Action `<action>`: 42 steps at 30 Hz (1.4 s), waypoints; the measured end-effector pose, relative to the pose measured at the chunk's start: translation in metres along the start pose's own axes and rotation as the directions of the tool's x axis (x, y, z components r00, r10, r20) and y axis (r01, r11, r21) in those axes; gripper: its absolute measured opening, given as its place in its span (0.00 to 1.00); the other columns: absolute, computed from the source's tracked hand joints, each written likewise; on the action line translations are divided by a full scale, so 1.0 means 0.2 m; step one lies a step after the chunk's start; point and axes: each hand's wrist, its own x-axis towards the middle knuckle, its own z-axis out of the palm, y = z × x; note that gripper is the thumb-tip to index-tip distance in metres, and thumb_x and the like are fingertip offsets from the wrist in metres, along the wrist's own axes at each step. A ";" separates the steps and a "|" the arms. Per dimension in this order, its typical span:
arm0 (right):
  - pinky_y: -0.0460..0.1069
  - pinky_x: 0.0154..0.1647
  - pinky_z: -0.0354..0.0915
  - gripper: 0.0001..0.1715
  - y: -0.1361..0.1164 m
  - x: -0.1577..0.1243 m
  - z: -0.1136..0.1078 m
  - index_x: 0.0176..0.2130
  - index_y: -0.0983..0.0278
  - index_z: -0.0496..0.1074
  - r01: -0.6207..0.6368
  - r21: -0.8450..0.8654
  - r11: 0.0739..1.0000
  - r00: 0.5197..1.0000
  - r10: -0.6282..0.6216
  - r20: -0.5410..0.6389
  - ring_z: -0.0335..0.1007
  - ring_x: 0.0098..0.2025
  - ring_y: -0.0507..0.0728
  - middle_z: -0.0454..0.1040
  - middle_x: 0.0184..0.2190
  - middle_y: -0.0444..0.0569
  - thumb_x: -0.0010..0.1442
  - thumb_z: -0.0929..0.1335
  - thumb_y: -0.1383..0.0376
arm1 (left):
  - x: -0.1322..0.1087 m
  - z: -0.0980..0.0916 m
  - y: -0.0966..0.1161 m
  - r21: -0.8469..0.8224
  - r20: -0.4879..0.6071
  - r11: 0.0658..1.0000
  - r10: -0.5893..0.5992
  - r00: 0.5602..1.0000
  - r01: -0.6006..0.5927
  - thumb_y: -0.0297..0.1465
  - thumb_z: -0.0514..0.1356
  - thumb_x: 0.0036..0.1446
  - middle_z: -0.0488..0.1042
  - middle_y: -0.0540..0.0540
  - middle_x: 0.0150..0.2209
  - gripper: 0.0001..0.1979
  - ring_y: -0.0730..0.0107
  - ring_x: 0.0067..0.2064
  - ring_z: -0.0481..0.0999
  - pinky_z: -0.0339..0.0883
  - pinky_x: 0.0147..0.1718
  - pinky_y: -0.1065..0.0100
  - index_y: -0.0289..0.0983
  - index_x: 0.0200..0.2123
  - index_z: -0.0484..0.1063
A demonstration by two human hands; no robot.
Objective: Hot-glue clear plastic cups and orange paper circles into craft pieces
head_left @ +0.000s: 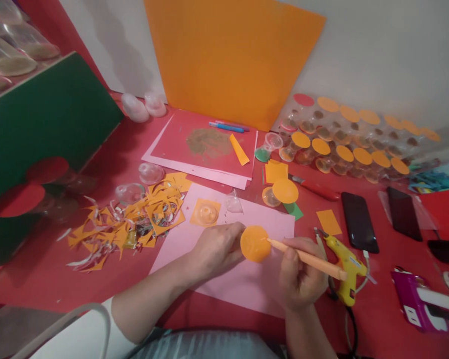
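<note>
the left hand (pixel 217 248) is clamped on an orange paper disc (pixel 255 244), holding it up just above a pink sheet (pixel 247 284). the right hand (pixel 298 276) is closed round an orange pencil (pixel 307 259), its tip touching the disc's right edge. just right of that hand a yellow glue gun (pixel 347 269) lies on the red table (pixel 41 279). ahead on the pink sheet sits an orange square with a clear cup (pixel 205 212). to the left, a heap of orange scraps (pixel 134 219). further right, a black phone (pixel 359 222).

glue gun (pixel 347 269) right of sheet (pixel 247 279) — scraps (pixel 134 224) left
</note>
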 end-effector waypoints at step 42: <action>0.49 0.24 0.67 0.06 -0.03 0.01 -0.01 0.41 0.64 0.71 0.084 0.032 0.996 0.996 -0.083 -0.032 0.68 0.25 0.53 0.72 0.27 0.44 0.68 0.64 0.71 | -0.01 0.00 0.01 -0.025 -0.014 0.999 0.021 1.000 -0.021 0.33 0.63 0.58 0.74 0.53 0.26 0.08 0.71 0.25 0.73 0.59 0.25 0.73 0.40 0.32 0.65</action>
